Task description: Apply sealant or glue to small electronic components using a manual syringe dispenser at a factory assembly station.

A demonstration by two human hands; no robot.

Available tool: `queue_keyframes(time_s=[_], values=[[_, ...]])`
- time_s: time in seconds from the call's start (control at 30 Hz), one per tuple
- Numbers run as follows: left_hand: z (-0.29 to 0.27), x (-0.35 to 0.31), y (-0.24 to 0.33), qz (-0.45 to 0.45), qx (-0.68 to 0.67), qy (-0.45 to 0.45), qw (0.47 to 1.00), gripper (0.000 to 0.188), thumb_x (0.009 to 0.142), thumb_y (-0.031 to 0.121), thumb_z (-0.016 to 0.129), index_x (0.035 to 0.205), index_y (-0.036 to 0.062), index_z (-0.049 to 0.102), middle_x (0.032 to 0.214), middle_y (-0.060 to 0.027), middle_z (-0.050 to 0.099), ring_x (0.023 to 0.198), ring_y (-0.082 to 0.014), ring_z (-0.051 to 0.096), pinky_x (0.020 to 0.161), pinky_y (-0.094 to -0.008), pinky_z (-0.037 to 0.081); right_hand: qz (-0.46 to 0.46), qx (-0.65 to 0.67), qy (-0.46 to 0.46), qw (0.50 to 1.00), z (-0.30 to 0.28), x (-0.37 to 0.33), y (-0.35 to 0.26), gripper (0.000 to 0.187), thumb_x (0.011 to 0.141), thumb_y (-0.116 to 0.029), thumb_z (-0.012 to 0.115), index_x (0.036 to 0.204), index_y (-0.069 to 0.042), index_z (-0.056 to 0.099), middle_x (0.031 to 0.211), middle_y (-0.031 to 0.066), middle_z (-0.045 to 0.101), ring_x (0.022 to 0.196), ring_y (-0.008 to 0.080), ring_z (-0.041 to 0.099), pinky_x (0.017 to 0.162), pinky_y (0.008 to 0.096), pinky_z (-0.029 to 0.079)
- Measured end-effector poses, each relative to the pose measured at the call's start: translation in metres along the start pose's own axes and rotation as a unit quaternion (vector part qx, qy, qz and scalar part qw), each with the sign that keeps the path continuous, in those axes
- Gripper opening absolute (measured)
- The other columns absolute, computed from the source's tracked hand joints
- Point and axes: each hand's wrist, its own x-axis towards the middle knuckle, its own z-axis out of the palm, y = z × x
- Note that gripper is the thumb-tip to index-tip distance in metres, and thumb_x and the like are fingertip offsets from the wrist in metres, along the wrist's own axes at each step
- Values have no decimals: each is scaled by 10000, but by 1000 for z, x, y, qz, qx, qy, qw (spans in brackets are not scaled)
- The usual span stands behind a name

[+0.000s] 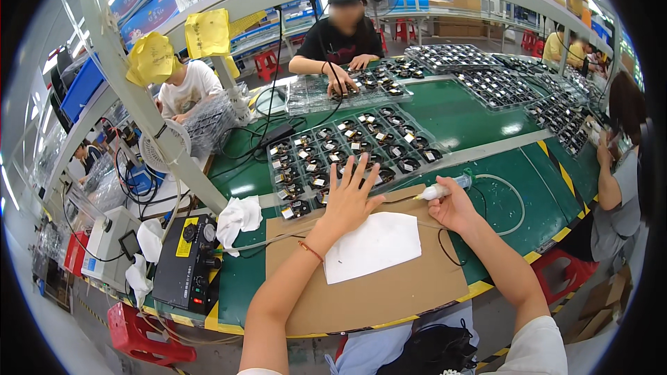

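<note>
My left hand (351,198) is open with its fingers spread, at the near edge of a clear plastic tray (314,144). In the tray's pockets sit several small round black components (410,165) with white labels. I cannot tell whether the fingertips touch them. My right hand (455,205) is closed around a white dispensing syringe (433,192), its tip pointing left. From the syringe's bluish rear end (464,181) a pale hose (520,198) loops to the right. Between my forearms a white paper sheet (375,250) lies on brown cardboard (417,292).
A black control box (182,281) with knobs stands left, beside crumpled white tissues (240,222) and a metal post (174,146). Across the green table (479,125), a co-worker's hand (342,82) reaches over another tray. More filled trays (497,87) lie far right. Another person (618,167) sits at right.
</note>
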Motion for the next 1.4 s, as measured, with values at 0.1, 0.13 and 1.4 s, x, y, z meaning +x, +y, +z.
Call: queue_keyframes(time_s=[0.1, 0.13, 1.4], values=[[9, -4, -2, -43, -23, -86, 995, 605, 889, 503, 349, 1388, 177, 245, 1442, -132, 183, 1314, -369, 175, 1020, -598, 73, 2, 0, -4, 1000, -4, 0, -1, 226, 797, -231, 609, 850, -46, 490, 735, 60, 536, 518, 117, 436, 454, 228, 377], [10, -4, -2, -69, -47, -145, 986, 604, 895, 510, 324, 1391, 177, 236, 1440, -143, 182, 1311, -385, 174, 1009, -616, 75, 2, -4, -7, 1000, -5, 0, -1, 230, 796, -232, 610, 849, -41, 493, 733, 61, 534, 517, 117, 434, 455, 229, 378], [10, -3, -4, -64, -47, -150, 985, 621, 885, 510, 356, 1393, 178, 224, 1438, -156, 181, 1307, -393, 174, 1002, -612, 125, -2, -5, 1, 1000, -4, 4, 0, 219, 807, -245, 595, 838, -52, 494, 733, 56, 544, 519, 115, 440, 454, 234, 387]])
